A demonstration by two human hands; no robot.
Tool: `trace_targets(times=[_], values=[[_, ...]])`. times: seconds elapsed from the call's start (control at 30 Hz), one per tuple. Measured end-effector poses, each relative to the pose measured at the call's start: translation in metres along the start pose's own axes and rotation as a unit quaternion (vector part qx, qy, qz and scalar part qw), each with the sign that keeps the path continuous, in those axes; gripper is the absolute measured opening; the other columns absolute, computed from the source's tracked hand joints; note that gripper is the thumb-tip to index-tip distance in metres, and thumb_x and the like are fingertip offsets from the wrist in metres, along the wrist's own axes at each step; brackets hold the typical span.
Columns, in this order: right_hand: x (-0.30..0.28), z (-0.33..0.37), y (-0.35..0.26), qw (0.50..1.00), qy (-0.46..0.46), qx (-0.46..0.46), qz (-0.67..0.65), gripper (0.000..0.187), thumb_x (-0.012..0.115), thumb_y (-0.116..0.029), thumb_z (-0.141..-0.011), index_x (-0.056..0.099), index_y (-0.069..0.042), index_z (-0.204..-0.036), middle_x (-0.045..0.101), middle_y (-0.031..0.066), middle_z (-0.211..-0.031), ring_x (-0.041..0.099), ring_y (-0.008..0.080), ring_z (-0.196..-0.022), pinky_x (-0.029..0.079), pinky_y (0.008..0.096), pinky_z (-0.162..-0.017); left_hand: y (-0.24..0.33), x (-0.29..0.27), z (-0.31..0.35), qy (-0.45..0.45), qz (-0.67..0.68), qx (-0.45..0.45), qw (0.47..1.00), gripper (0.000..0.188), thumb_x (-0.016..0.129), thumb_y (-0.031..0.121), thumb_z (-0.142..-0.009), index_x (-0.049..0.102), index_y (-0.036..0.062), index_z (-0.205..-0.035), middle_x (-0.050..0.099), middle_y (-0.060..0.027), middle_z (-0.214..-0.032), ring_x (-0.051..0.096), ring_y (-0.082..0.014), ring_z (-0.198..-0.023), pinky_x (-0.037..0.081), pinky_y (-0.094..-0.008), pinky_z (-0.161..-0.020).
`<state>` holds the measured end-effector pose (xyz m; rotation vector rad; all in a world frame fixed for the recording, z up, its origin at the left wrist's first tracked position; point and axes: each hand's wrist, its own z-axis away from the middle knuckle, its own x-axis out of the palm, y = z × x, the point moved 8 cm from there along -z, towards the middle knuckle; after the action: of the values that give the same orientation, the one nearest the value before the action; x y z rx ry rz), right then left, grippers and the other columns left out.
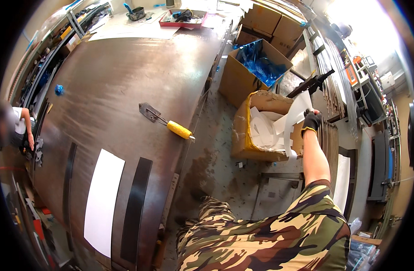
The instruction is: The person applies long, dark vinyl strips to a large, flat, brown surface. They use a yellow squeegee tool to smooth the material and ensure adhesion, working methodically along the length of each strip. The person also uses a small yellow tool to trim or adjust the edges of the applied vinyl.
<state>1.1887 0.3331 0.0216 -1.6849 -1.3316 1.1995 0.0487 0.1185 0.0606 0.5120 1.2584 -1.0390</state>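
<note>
White peeled film strip clamped in gloved right hand, dangling over open cardboard box of white scraps just left of it. Further left — yellow-handled scraper on desk. Left hand out of view.

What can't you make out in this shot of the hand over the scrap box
Head view:
- Left hand: not in the picture at all.
- Right hand: a black glove hides its fingers where they grip the white strip.
- Cardboard box: the white offcuts cover its bottom.
- Box of blue film: contents too small to identify.
- Person at the left edge: cut off and blurred.
</note>
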Motion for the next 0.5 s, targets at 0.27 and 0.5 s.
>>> trace_targets(times=[0.27,0.5], values=[[0.133,0.086,-0.012,0.877,-0.319,-0.143,0.331,0.041,0.047,-0.035,-0.096,0.058,-0.011,-0.127,0.061,0.0232,-0.122,0.059,0.0376,-0.115,0.044,0.0446,-0.098,-0.001,0.034,0.047,0.066,-0.014,0.027,0.997,0.022,0.073,0.023,-0.082,0.077,0.0066,-0.097,0.074,-0.0151,-0.088,0.069,-0.0354,-0.083,0.053,-0.0452,-0.082],[0.180,0.273,-0.101,0.843,-0.480,-0.083,0.227,0.060,0.059,-0.044,-0.095,0.052,-0.005,-0.140,0.060,0.0223,-0.134,0.051,0.0410,-0.130,0.042,0.0428,-0.106,-0.009,0.026,0.086,0.054,0.020,-0.066,0.996,0.021,0.072,0.020,-0.083,0.076,0.0048,-0.097,0.072,-0.0171,-0.096,0.067,-0.0365,-0.090,0.052,-0.0458,-0.086]])
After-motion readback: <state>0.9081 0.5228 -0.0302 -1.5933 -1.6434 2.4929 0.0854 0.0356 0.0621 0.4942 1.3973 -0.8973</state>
